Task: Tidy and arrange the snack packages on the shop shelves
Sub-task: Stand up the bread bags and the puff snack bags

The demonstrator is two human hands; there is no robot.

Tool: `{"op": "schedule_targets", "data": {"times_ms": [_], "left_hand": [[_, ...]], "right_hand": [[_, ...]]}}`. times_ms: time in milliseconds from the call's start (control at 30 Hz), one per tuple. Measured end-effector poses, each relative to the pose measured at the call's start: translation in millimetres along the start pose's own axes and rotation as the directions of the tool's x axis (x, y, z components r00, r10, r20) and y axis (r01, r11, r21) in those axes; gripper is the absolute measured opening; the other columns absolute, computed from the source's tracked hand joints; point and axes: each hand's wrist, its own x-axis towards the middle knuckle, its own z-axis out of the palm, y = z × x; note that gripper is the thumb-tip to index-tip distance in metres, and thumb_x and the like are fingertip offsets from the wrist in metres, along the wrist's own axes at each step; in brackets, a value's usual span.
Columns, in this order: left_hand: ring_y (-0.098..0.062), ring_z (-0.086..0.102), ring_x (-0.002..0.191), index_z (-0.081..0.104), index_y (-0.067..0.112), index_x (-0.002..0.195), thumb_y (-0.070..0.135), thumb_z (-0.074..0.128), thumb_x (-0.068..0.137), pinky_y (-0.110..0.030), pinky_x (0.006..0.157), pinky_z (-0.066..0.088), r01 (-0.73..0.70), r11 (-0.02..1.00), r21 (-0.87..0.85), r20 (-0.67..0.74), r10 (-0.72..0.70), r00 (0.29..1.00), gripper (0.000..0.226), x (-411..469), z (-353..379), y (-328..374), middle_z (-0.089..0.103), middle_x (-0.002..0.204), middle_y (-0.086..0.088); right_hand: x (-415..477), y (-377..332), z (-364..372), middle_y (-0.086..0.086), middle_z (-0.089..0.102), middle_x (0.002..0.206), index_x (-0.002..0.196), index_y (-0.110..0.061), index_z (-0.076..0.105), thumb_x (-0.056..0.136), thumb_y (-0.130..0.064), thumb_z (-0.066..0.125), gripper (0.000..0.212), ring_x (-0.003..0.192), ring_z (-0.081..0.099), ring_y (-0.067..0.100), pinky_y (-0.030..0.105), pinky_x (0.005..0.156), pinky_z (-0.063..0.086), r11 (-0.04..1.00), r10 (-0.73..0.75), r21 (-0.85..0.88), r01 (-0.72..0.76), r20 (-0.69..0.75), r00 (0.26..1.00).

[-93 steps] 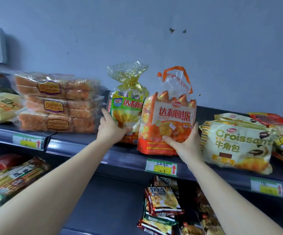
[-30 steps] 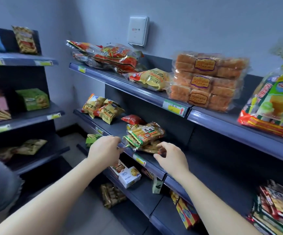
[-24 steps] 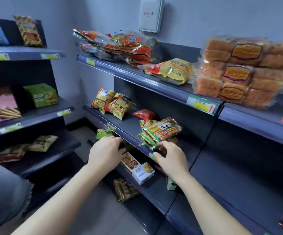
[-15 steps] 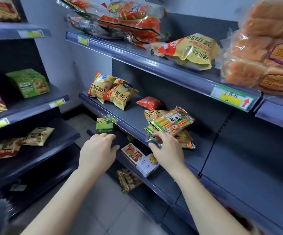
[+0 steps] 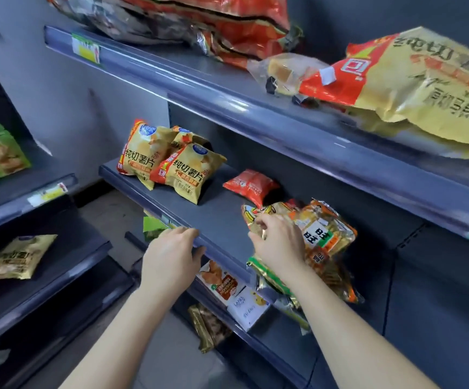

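Grey shelf point(image 5: 222, 220): my right grip point(image 5: 281, 245) pinches the packet point(image 5: 326, 228) by its end; left grip point(image 5: 171, 259) rests wide on the lip. Probably light, crackly, slippery.

On the middle shelf point(image 5: 219, 220), chip bags point(image 5: 171, 167) are leaning together at the far end. A small pouch point(image 5: 251, 185) is lying at their three o'clock, near the back wall. A pile of biscuit packs point(image 5: 328, 234) is sitting at the pouch's five o'clock, overhanging the front edge, and the right grip point(image 5: 279, 245) is holding its nine o'clock end. The left grip point(image 5: 171, 256) is resting on the shelf edge at the pile's nine o'clock. Boxes point(image 5: 227, 284) are lying on the lower shelf point(image 5: 281, 345).
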Motion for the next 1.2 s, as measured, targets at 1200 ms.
{"op": "schedule_targets", "data": {"times_ms": [1200], "left_hand": [[-0.030,0.067,0.086,0.075,0.010,0.095,0.050,0.055,0.081,-0.045,0.086,0.047,0.901,-0.072,-0.429,0.825,0.375,0.423,0.047,198,21,-62,0.071,0.097,-0.014]], "right_hand": [[98,-91,67,0.005,0.058,0.071,0.070,-0.008,0.062,0.081,0.003,0.058,0.016,0.083,0.046,0.021,0.032,0.057,0.052,0.915,-0.401,-0.145,0.376,-0.429,0.809]]}}
